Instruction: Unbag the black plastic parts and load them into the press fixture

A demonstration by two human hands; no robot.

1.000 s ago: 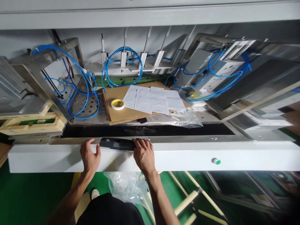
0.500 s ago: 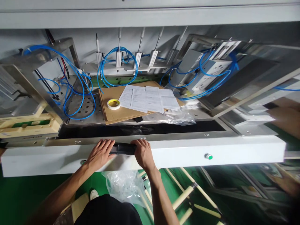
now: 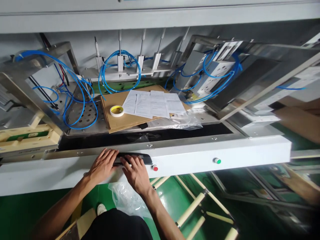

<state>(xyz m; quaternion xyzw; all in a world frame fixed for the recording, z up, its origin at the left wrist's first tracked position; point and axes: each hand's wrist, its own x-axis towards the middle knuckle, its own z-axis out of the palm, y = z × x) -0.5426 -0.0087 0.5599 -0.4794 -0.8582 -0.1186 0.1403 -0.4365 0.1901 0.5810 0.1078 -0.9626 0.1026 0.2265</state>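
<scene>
**Black strip at the ledge: light, stiff, likely easy to scuff**

Left fingers (image 3: pixel 110 154): nearly straight, set close together, laid over the strip's left part. Right fingers (image 3: pixel 134 160): slightly spread, bent, over its middle. Whether either set pinches it from beneath I can't tell; undersides hidden.

Under them, the long, glossy black, plastic-looking strip (image 3: pixel 148 158), lengthwise along the white, smooth-faced ledge (image 3: pixel 185 156). Its right end shows bare past my right fingers. Resting on the ledge or held just off it: unclear.

Handling, my judgement: light for its length, stiff, perhaps a little give mid-span. Sheen suggests slick, quick to take prints or scratches. Best hold: long edges, one set of fingers near each end, no bending, broad face left alone.

Further out: round red push button (image 3: pixel 155 168) just beside the strip's right end; round green push button (image 3: pixel 218 161) well apart, to the right. Beyond the ledge, flat brown cardboard (image 3: pixel 113 125) bearing white printed papers (image 3: pixel 157 104) and a cream tape roll with a yellow core (image 3: pixel 116 114). Behind those, coiled blue tubing (image 3: pixel 102 71).
</scene>
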